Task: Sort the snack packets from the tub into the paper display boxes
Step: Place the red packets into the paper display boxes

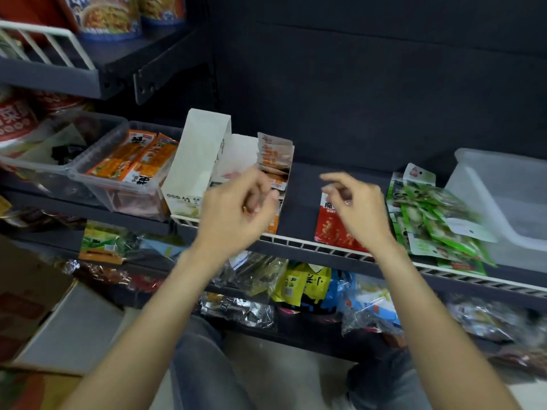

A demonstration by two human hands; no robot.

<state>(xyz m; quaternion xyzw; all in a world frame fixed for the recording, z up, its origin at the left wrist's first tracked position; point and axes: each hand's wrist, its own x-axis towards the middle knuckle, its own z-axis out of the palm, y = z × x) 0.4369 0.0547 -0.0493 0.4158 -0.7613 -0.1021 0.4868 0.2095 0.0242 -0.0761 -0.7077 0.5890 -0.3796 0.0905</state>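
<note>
A white paper display box [196,161] stands on the dark shelf, with a second box [241,156] beside it holding upright orange snack packets [273,156]. My left hand [236,208] hovers in front of that second box, fingers curled, nothing clearly in it. My right hand [355,205] hangs over a red snack packet [330,226] lying flat on the shelf, fingers loosely bent and apart. Green snack packets [435,220] are piled to the right, against a translucent white tub [500,202].
Clear tubs [118,184] with orange packets sit left of the boxes. A white wire rail [310,242] runs along the shelf's front edge. The shelf below holds mixed packets [307,285]. A cardboard carton [26,294] stands lower left.
</note>
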